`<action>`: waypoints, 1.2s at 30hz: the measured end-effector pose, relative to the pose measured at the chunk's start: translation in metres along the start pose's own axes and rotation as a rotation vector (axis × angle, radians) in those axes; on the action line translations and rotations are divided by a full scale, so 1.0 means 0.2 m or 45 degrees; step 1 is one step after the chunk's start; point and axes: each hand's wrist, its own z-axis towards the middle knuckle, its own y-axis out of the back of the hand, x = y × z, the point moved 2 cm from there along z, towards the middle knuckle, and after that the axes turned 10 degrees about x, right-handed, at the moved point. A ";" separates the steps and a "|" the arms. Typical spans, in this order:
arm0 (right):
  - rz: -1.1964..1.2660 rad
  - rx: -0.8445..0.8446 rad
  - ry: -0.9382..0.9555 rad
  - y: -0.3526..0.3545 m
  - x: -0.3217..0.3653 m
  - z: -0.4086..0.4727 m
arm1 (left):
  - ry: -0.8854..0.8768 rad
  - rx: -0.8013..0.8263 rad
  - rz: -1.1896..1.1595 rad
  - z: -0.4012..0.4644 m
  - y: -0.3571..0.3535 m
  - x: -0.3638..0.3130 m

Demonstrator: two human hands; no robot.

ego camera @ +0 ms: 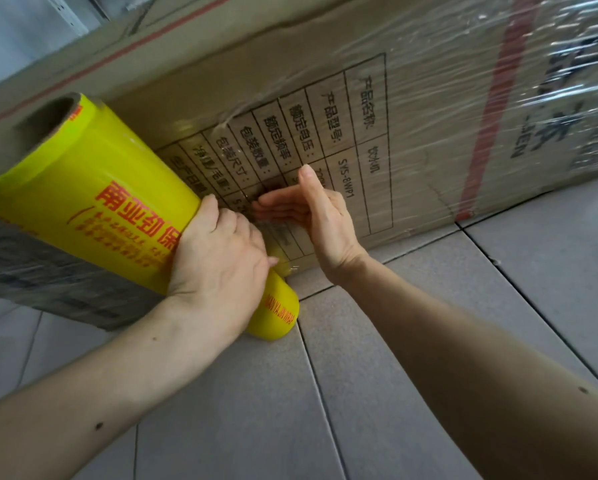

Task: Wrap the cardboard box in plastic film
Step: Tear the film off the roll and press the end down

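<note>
A large brown cardboard box with a printed table and red stripes stands on the floor. Clear plastic film covers its right part, wrinkled and shiny. A big yellow roll of film with red lettering leans against the box at the left, its lower end on the floor. My left hand grips the roll near its lower part, fingers curled round it. My right hand lies flat with straight fingers against the box face beside the roll, pressing the film there.
Grey floor tiles with dark joints spread below and to the right. A second film-wrapped carton side shows under the roll at the left. A pale wall shows at the upper left behind the box.
</note>
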 end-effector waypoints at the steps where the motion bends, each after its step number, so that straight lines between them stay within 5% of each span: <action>1: 0.026 -0.013 -0.023 0.01 -0.01 -0.02 | 0.022 0.010 -0.023 0.02 0.00 0.00; 36: 0.169 -0.106 -0.158 0.14 -0.26 -0.08 | -0.075 0.176 0.138 0.12 -0.07 -0.21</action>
